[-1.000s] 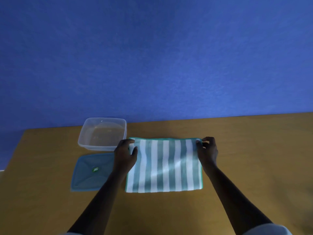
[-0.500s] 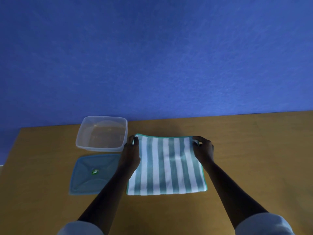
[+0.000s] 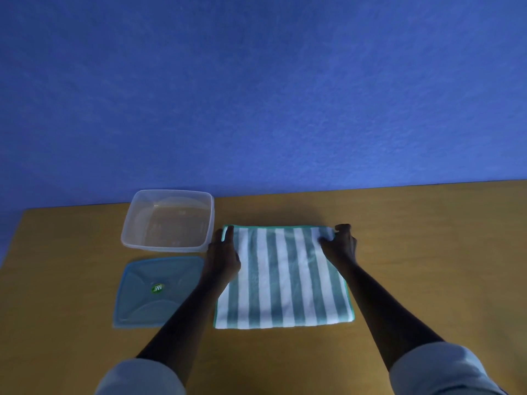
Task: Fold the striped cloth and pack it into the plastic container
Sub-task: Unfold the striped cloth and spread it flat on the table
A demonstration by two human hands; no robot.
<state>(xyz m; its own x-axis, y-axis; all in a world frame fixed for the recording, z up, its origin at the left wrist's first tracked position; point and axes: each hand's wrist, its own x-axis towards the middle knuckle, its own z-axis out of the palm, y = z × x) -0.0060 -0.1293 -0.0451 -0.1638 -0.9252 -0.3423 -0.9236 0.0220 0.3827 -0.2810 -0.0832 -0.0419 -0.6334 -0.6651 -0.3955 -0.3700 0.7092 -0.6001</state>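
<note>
A teal-and-white striped cloth (image 3: 282, 277) lies flat on the wooden table, folded into a rough square. My left hand (image 3: 224, 256) rests on its far left corner, fingers pinching the edge. My right hand (image 3: 340, 243) grips the far right corner, where the fabric bunches slightly. A clear plastic container (image 3: 168, 219) stands open and empty just left of the cloth's far edge, close to my left hand.
The container's blue lid (image 3: 155, 290) lies flat on the table in front of the container, left of my left forearm. The wooden table (image 3: 427, 252) ends at a blue wall behind. The table's left edge runs near the lid.
The cloth's far edge now lies flatter and a little farther from me. Both hands have stayed on the far corners, the right hand closing tighter on its corner.
</note>
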